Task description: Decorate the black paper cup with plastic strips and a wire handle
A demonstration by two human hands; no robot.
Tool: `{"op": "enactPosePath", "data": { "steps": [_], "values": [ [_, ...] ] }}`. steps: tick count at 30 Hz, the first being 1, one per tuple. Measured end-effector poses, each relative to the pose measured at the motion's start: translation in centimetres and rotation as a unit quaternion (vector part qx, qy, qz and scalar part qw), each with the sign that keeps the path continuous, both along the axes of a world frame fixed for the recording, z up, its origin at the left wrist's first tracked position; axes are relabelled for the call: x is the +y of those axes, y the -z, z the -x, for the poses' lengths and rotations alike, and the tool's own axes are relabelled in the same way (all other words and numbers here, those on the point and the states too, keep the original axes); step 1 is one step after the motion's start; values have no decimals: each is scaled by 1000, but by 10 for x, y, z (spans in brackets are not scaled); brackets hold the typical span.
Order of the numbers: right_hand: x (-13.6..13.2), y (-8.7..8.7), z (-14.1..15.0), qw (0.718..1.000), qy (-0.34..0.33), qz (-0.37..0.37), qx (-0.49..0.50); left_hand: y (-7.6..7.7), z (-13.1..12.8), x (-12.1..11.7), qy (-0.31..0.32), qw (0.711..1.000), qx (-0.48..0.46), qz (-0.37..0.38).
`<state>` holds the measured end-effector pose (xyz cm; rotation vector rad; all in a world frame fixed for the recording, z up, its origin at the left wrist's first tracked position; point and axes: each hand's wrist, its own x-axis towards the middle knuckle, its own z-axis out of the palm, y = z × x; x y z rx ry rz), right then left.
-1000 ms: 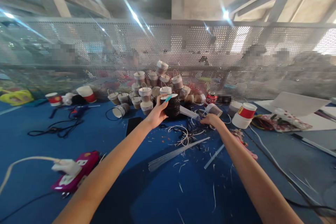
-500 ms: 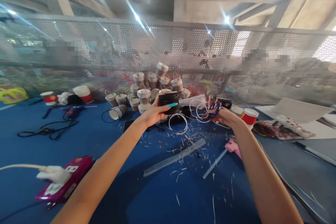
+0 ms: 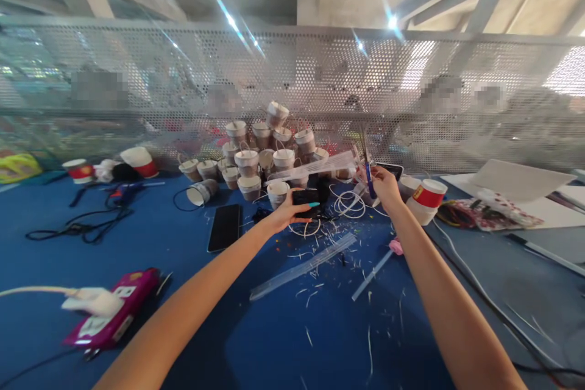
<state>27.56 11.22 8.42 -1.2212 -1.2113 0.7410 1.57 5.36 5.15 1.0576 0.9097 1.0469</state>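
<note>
And the left hand [image 3: 292, 209] is keeping its fingers closed round a black object [image 3: 305, 197], the teal-nailed thumb lying along its near side and the grip coming in from the left end. That black object is sitting just above the blue table [image 3: 150, 219] near the middle of the view, its long axis appearing to run left to right, and the left hand is plainly the nearer one, already touching it. Over on the right, the right hand [image 3: 384, 186] is gripping blue-handled scissors [image 3: 369, 178], fingers bunched narrow about the handles, the long axis standing nearly upright with the blades pointing up and away; whether those blades are parted, I cannot tell. So here is the relation that is counting: the scissors are standing to the right of the black object, clearly apart from it, crosswise to its length. Between the two hands, a coil of white cord [image 3: 351, 217] is lying loose, while the upper clear strips [image 3: 315, 167] are slanting across in front of the small cups [image 3: 247, 161], their right end coming up close to the scissors; whether the right hand is holding them too is not clear. Nearer the person, the lower clear strips [image 3: 304, 267] are lying diagonally on the table.
</note>
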Motion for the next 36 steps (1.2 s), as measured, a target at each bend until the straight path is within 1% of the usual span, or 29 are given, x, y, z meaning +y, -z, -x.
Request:
{"op": "enactPosePath", "data": {
  "steps": [2, 5, 9, 11, 13, 14, 16, 17, 18, 19, 22, 24, 25, 28, 29, 30, 33, 36],
  "values": [
    [3, 1, -6, 1000, 18, -18, -15, 1, -3, -3, -1, 1000, 28, -14],
    [4, 1, -11, 999, 18, -32, -24, -3, -6, -5, -1, 997, 47, -52],
    [4, 0, -11, 999, 7, -45, -12, -15, -3, -2, -14, 990, 44, -135],
    [2, -3, -11, 997, 15, -69, -28, -22, 0, 0, -32, 984, 34, -170],
    [-1, -7, -10, 989, 54, -104, -89, -29, 3, 1, -54, 980, 25, -189],
    [-4, -10, -10, 980, 83, -121, -136, -32, 4, 2, -61, 979, 21, -192],
    [-10, -15, -6, 952, 139, -146, -231, -36, 6, 2, -69, 979, 15, -193],
    [-12, -17, -4, 940, 156, -153, -263, -37, 7, 2, -73, 979, 11, -192],
    [-15, -19, -1, 934, 160, -154, -278, -37, 7, 2, -80, 978, 9, -193],
    [-17, -20, 3, 936, 155, -150, -276, -37, 7, 3, -90, 976, 6, -198],
    [-24, -24, 15, 955, 107, -134, -240, -34, 8, 5, -122, 967, 4, -224],
    [-30, -27, 25, 955, 80, -138, -249, -34, 8, 6, -160, 952, 16, -259],
    [-34, -29, 30, 951, 72, -142, -265, -35, 8, 5, -192, 938, 32, -286],
    [-50, -36, 47, 935, 48, -131, -327, -40, 7, 1, -292, 877, 110, -365],
    [-56, -38, 53, 926, 36, -122, -355, -41, 6, -1, -312, 860, 134, -380],
    [-62, -41, 58, 916, 27, -111, -385, -43, 5, -3, -324, 849, 153, -388],
    [-78, -46, 70, 875, 26, -80, -477, -44, 3, -7, -338, 837, 192, -384],
    [-86, -50, 74, 832, 23, -69, -549, -41, 2, -8, -345, 830, 229, -373]
  ]
}}
